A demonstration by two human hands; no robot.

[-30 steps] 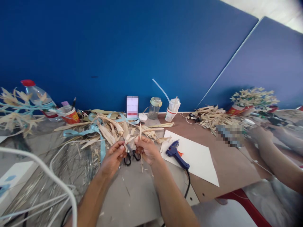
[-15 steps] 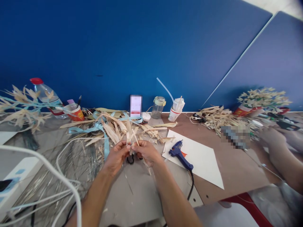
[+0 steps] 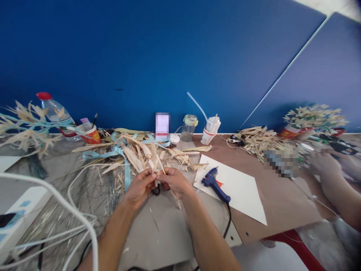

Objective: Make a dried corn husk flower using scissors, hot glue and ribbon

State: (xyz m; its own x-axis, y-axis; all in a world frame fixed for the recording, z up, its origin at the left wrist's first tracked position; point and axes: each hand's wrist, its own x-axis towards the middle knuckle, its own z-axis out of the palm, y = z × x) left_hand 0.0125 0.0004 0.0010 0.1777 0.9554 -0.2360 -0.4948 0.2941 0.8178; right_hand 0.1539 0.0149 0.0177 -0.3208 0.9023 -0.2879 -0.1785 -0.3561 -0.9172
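Observation:
My left hand [image 3: 140,186] and my right hand [image 3: 175,181] meet over the middle of the table, fingertips pinched together on a small bundle of dried husk strips [image 3: 156,165] that stick up between them. Just under my fingers lie black-handled scissors [image 3: 155,190] on the grey board [image 3: 166,229]. Behind the hands spreads a heap of dried husks [image 3: 146,150] tangled with light blue ribbon [image 3: 118,152].
A blue glue gun [image 3: 214,185] rests on a white sheet [image 3: 239,192] to the right, its cable running to the table's front edge. Cups [image 3: 210,131], a jar [image 3: 188,128] and a bottle [image 3: 53,111] line the blue wall. Another person's arm [image 3: 332,184] works at far right. White cables [image 3: 70,210] lie left.
My hands have come closer together and a little lower; the long strip that stood upright in my right hand now leans in with the pinched bundle. The view shifted slightly.

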